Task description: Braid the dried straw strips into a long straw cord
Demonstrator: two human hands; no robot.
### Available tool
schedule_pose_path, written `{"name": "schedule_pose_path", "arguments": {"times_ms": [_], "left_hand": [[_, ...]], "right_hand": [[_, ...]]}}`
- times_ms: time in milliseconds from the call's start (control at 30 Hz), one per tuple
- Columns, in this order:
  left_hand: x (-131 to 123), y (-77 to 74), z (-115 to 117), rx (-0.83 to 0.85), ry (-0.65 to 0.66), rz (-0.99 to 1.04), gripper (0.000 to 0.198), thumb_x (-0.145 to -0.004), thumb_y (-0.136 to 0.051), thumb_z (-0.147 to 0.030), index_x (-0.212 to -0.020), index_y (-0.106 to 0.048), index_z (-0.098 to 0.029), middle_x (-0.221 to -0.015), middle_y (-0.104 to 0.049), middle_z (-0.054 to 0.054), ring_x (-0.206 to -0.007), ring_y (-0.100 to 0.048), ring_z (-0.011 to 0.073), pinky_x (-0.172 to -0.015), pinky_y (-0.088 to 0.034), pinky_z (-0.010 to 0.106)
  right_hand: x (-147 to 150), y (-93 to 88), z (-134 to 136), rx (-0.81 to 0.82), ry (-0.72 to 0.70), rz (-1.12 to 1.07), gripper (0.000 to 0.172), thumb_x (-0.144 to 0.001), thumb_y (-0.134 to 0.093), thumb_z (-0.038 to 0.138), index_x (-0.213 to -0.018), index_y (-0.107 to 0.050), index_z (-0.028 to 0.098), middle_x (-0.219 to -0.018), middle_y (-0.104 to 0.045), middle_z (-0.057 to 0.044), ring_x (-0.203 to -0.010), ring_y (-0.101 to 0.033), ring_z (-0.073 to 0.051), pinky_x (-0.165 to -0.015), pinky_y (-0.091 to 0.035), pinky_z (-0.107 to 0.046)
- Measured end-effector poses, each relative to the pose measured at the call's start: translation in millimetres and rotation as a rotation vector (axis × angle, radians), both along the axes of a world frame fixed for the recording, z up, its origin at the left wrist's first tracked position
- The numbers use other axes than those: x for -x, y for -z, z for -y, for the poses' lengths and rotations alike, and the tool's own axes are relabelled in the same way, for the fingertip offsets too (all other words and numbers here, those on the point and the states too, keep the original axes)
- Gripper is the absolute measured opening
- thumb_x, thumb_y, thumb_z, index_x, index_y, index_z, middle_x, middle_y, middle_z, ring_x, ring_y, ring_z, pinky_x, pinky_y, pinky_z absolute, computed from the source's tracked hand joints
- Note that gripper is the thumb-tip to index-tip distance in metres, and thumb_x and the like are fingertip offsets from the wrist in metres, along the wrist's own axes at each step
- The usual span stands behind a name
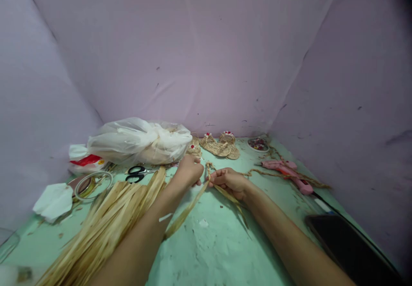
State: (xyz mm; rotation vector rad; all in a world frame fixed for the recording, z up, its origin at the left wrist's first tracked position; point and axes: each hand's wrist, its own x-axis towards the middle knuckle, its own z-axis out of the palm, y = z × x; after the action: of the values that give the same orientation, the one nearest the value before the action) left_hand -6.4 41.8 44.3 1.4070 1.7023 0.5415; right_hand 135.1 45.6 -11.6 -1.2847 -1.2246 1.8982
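My right hand (228,181) pinches a twisted cord of dried leaf strips (209,175) between thumb and fingers. Below the pinch, the loose ends spread: one pale strip (188,211) slants down to the left, another (232,199) hangs under my right hand. The finished, rope-like part of the cord trails off to the right behind that hand. Just left of the cord, my left hand (189,171) is closed with curled fingers; whatever they may hold is hidden. Under and beside my left forearm lies a thick bundle of dried leaf strips (111,217).
Black-handled scissors (137,174), tape rolls (93,186) and a white plastic bag (138,142) are left. Small woven slippers (215,146) with red and white beads stand at the back. A bead dish (258,144), pink glue gun (289,172) and dark phone-like slab (347,247) lie right.
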Motion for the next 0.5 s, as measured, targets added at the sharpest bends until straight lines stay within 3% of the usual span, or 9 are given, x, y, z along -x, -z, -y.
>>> {"name": "schedule_pose_path", "arguments": {"times_ms": [133,300,367,500], "left_hand": [[-4,13.3,-1,0.283,0.083,0.283,0.011,-0.062,-0.043,-0.007,-0.062,-0.053,-0.011,-0.049,-0.053,0.0,-0.033,-0.037,0.005,-0.034,-0.022,0.018],[-4,25.7,-3,0.376,0.181,0.247,0.012,-0.062,-0.044,-0.01,-0.055,-0.054,-0.012,-0.044,-0.05,0.0,-0.032,-0.036,0.005,-0.034,-0.024,0.017],[-6,26.4,-3,0.334,0.17,0.11,0.012,-0.062,-0.046,-0.012,-0.052,-0.053,-0.012,-0.038,-0.043,-0.002,-0.031,-0.033,0.0051,-0.034,-0.022,0.018],[-11,27.9,-5,0.178,0.158,-0.238,0.017,-0.058,-0.052,-0.012,-0.041,-0.048,-0.013,-0.033,-0.039,-0.001,-0.032,-0.037,0.0089,-0.036,-0.023,0.021]], "right_hand": [[-2,-1.9,0,-0.011,-0.02,-0.02,0.009,-0.054,-0.059,0.015,-0.061,-0.061,0.01,-0.042,-0.05,0.004,-0.034,-0.033,-0.003,-0.035,-0.018,-0.016],[-2,-4.6,-1,-0.094,-0.049,0.094,0.011,-0.054,-0.055,0.012,-0.063,-0.062,0.011,-0.053,-0.06,-0.001,-0.04,-0.04,-0.005,-0.038,-0.024,-0.016],[1,-7.1,1,-0.213,-0.055,0.302,0.012,-0.054,-0.054,0.011,-0.062,-0.062,0.012,-0.055,-0.061,-0.001,-0.043,-0.043,-0.006,-0.041,-0.026,-0.017],[13,-20.4,11,-0.573,-0.032,0.937,0.015,-0.056,-0.057,0.014,-0.066,-0.067,0.016,-0.066,-0.066,-0.006,-0.062,-0.056,-0.015,-0.05,-0.033,-0.021]]}}
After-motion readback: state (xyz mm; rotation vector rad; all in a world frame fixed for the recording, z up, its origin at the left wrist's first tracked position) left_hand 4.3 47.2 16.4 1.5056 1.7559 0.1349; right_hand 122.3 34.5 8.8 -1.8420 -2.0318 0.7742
